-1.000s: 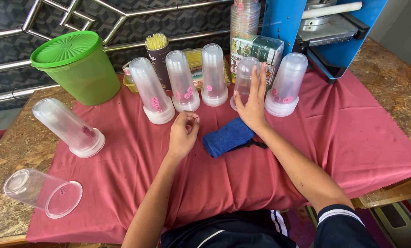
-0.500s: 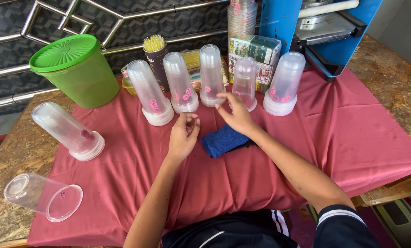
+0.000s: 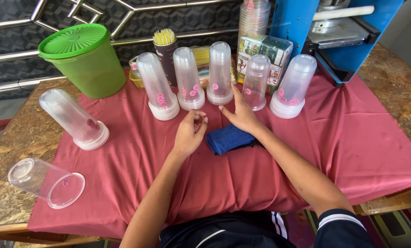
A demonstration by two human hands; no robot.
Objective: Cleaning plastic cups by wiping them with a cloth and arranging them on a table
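Both hands empty over the red cloth (image 3: 343,138), beside a folded blue rag (image 3: 228,138).
The left hand (image 3: 189,134) is loosely curled, holding nothing; the right hand (image 3: 240,115), fingers spread, rests just above the rag, near upturned stacks of clear plastic cups (image 3: 220,73) on the worktop (image 3: 398,87).

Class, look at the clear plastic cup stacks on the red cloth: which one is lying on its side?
The cup stack at the near left corner: it lies on its side at the edge of the red cloth, while the others stand mouth-down.
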